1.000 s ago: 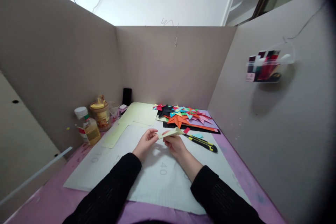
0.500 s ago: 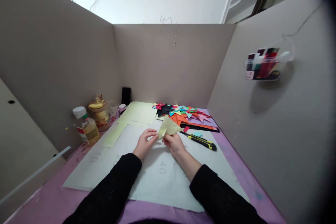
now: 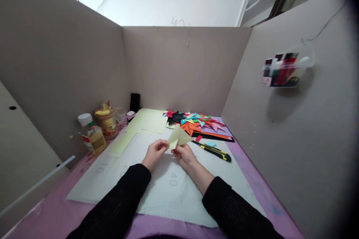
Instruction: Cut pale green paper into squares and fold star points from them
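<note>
A pale yellow folded paper (image 3: 181, 137) is held up over the white sheet (image 3: 159, 201), with pointed corners at its top and right. My left hand (image 3: 155, 153) pinches its left edge between thumb and fingers. Its lower middle is gripped by my right hand (image 3: 185, 155), fingers curled. Just behind the paper lies a pile of coloured folded paper stars (image 3: 192, 129). To the right of my right hand rests a black and yellow cutter (image 3: 215, 152).
Pale yellow sheets (image 3: 153, 121) lie at the back left. A bottle (image 3: 95, 138), a brown tub (image 3: 108, 121) and a black phone (image 3: 135, 102) stand along the left. Grey panels (image 3: 187, 74) enclose the table. A clear holder (image 3: 283, 71) hangs on the right panel.
The paper has turned slightly in my hands, and its lower left flap now shows wider and flatter. Both hands stay in nearly the same place.
</note>
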{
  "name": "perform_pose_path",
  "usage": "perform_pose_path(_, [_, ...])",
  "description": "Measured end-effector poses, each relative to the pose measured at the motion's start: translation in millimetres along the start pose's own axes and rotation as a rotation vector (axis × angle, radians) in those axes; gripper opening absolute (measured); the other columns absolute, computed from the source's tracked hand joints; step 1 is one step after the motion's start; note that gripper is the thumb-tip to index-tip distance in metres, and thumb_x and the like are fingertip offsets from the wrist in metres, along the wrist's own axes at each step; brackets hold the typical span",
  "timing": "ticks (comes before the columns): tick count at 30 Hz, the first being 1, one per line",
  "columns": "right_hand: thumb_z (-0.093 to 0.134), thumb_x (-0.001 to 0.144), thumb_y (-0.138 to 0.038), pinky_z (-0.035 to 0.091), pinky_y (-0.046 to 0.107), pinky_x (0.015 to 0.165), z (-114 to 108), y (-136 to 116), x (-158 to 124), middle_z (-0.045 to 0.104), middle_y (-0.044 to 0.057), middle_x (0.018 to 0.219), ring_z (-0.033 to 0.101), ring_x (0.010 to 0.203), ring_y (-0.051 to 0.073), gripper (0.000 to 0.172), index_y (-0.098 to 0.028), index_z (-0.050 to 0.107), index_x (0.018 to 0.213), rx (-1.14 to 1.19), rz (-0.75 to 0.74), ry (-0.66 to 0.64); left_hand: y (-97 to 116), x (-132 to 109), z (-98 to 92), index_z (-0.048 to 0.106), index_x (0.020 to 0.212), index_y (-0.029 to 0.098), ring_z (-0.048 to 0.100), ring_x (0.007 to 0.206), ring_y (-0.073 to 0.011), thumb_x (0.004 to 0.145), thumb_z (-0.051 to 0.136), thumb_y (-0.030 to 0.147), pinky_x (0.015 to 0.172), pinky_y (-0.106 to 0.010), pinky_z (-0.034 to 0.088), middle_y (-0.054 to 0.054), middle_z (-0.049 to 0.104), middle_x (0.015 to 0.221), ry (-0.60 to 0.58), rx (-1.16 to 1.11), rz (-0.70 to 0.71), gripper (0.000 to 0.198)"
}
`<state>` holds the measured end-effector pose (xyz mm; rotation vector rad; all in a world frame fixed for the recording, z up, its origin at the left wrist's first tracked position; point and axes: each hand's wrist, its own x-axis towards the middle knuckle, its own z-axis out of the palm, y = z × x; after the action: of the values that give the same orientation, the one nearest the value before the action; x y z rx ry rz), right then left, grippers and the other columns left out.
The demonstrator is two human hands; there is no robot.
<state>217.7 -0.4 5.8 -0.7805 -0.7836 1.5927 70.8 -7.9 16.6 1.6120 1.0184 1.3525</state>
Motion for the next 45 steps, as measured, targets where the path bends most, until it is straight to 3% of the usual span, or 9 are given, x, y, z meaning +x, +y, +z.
perform_pose_path(7, [0.077, 0.054, -0.021, 0.040, 0.016, 0.042, -1, -4, 0, 0.065, 0.001, 0.061, 0.054, 0.049, 0.008, 0.024, -0.012, 0.066, 0.074, 0.119, 0.028, 0.037, -1, -5, 0.6, 0.067, 0.095, 0.020, 0.061, 0.091, -0.0199, 0.075, 0.062, 0.028, 0.071, -0.028, 0.049, -0.007, 0.066, 0.100, -0.023, 0.247, 0.143, 0.022])
perform_pose_path(13, [0.079, 0.053, -0.023, 0.039, 0.017, 0.042, -2, -3, 0, 0.064, 0.001, 0.061, 0.056, 0.051, 0.010, 0.026, -0.013, 0.067, 0.074, 0.090, 0.022, 0.024, -2, -4, 1.2, 0.068, 0.088, 0.019, 0.062, 0.082, -0.0188, 0.076, 0.061, 0.029, 0.070, -0.029, 0.050, -0.006, 0.069, 0.089, 0.021, 0.193, 0.079, 0.017])
perform_pose_path(18, [0.078, 0.047, -0.013, 0.041, 0.018, 0.045, 0, -4, -3, 0.066, 0.002, 0.065, 0.057, 0.056, 0.011, 0.026, -0.012, 0.068, 0.071, 0.109, 0.049, 0.011, 6, -3, 0.2, 0.070, 0.079, 0.017, 0.060, 0.095, -0.0218, 0.074, 0.064, 0.029, 0.078, -0.031, 0.050, -0.010, 0.065, 0.102, -0.036, 0.030, 0.076, 0.014])
perform_pose_path(25, [0.078, 0.045, -0.009, 0.046, 0.023, 0.052, -1, -2, -5, 0.068, 0.005, 0.076, 0.060, 0.067, 0.016, 0.031, -0.013, 0.068, 0.074, 0.136, 0.036, -0.003, 12, -4, -1.7, 0.072, 0.090, 0.024, 0.051, 0.110, -0.0229, 0.077, 0.058, 0.023, 0.097, -0.041, 0.040, -0.009, 0.057, 0.120, -0.128, 0.168, 0.221, 0.018])
perform_pose_path(29, [0.078, 0.049, -0.011, 0.048, 0.025, 0.058, -1, -1, -5, 0.067, 0.004, 0.074, 0.060, 0.069, 0.016, 0.028, -0.014, 0.068, 0.075, 0.101, 0.013, -0.090, 14, -5, -0.5, 0.073, 0.088, 0.025, 0.047, 0.117, -0.0246, 0.077, 0.059, 0.022, 0.101, -0.041, 0.035, -0.008, 0.054, 0.124, -0.160, 0.199, 0.241, 0.017])
perform_pose_path(33, [0.078, 0.050, -0.012, 0.048, 0.023, 0.058, -2, 0, -3, 0.066, 0.003, 0.072, 0.059, 0.065, 0.013, 0.028, -0.013, 0.068, 0.076, 0.121, 0.032, -0.066, 11, -4, 0.7, 0.072, 0.086, 0.022, 0.053, 0.110, -0.0228, 0.078, 0.061, 0.025, 0.097, -0.038, 0.039, -0.009, 0.060, 0.115, -0.146, 0.151, 0.207, 0.015])
perform_pose_path(37, [0.079, 0.051, -0.016, 0.045, 0.023, 0.052, -2, -1, -3, 0.064, 0.002, 0.064, 0.055, 0.055, 0.011, 0.022, -0.013, 0.066, 0.069, 0.146, 0.033, -0.042, 3, -2, 0.9, 0.069, 0.083, 0.018, 0.062, 0.085, -0.0201, 0.074, 0.064, 0.032, 0.076, -0.032, 0.050, -0.008, 0.068, 0.091, -0.024, 0.094, 0.015, 0.018])
perform_pose_path(40, [0.079, 0.049, -0.015, 0.042, 0.022, 0.050, 0, -2, -5, 0.064, 0.002, 0.064, 0.054, 0.055, 0.010, 0.023, -0.014, 0.067, 0.069, 0.104, 0.030, -0.051, -1, 0, 0.4, 0.067, 0.076, 0.017, 0.062, 0.071, -0.0173, 0.070, 0.067, 0.035, 0.066, -0.028, 0.049, -0.004, 0.068, 0.075, 0.043, 0.100, -0.057, 0.020])
perform_pose_path(45, [0.078, 0.051, -0.021, 0.033, 0.019, 0.043, 3, 3, -6, 0.060, 0.000, 0.059, 0.048, 0.051, 0.008, 0.022, -0.014, 0.065, 0.066, 0.053, 0.001, 0.001, -1, 0, 2.0, 0.065, 0.071, 0.016, 0.059, 0.065, -0.0154, 0.068, 0.069, 0.035, 0.062, -0.026, 0.047, -0.002, 0.066, 0.069, 0.070, 0.124, -0.071, 0.020])
